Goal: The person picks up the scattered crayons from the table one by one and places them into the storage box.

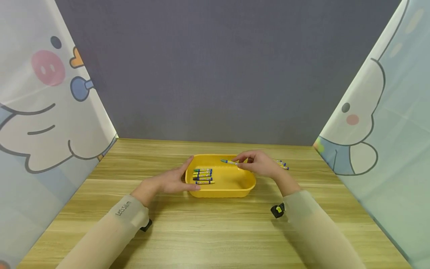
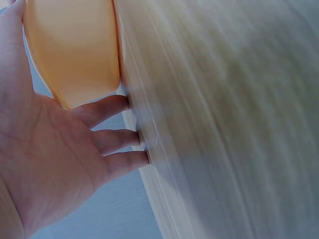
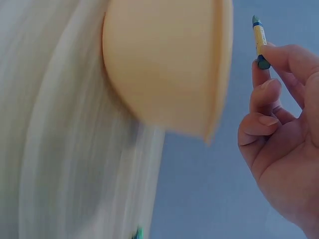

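In the head view, a shallow yellow plastic tray (image 1: 221,193) stands on the table. Several crayons (image 1: 203,175) with blue-banded wrappers lie side by side at its left end. My left hand (image 1: 173,181) rests against that end, thumb along the near rim and index finger toward the far corner. Its other fingers reach down to the tabletop beside the tray wall (image 2: 75,50) in the left wrist view. Above the tray's far right part, my right hand (image 1: 256,163) pinches a green crayon (image 3: 259,37) between thumb and index finger, its green tip pointing away from the hand.
More crayons (image 1: 283,165) lie on the table right of the tray, partly hidden by the right hand. A dark grey panel (image 1: 215,74) rises behind the wood-grain table (image 1: 208,231). Cartoon-printed sheets (image 1: 386,112) flank both sides.
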Tool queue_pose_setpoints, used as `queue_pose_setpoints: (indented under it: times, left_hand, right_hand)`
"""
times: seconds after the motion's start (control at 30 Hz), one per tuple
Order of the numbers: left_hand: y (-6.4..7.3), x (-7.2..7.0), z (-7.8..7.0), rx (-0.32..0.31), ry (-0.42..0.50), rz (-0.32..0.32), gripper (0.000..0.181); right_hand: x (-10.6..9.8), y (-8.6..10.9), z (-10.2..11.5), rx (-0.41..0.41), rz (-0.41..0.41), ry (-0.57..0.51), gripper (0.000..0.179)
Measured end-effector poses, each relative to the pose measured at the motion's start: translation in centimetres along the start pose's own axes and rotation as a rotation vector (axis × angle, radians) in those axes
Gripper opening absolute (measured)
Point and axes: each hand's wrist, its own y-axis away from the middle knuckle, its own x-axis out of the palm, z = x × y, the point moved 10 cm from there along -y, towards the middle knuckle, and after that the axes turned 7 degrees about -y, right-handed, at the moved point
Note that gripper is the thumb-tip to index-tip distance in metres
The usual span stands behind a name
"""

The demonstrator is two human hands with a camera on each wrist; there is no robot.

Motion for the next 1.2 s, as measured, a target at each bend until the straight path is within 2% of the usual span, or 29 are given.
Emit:
queue_pose_setpoints:
  times: [0.3,0.57,0.73,0.87,1.2]
  left_hand:
    - [-0.1,-0.3,-0.1,-0.006,-0.021,-0.014,0.132]
    - [0.0,-0.3,0.0,-0.006,-0.023,-0.013,0.130]
    - [0.1,0.0,0.0,-0.004,-0.004,0.001,0.130]
    - [0.1,0.2,0.0,-0.003,0.011,0.010,0.128]
    - [0.1,0.0,-0.2,0.002,0.029,0.008,0.126]
  right_hand:
    - [5.9,-1.9,1.5,-0.030,0.113,-0.022,0.024]
    - [9.5,-2.8,1.7,-0.054,0.135,-0.010,0.023]
    - [10.8,-3.1,1.4,-0.065,0.154,-0.050,0.021]
    - [11.5,-3.2,0.8,-0.032,0.175,-0.063,0.021]
    - [11.9,-3.4,0.1,0.021,0.206,-0.027,0.019]
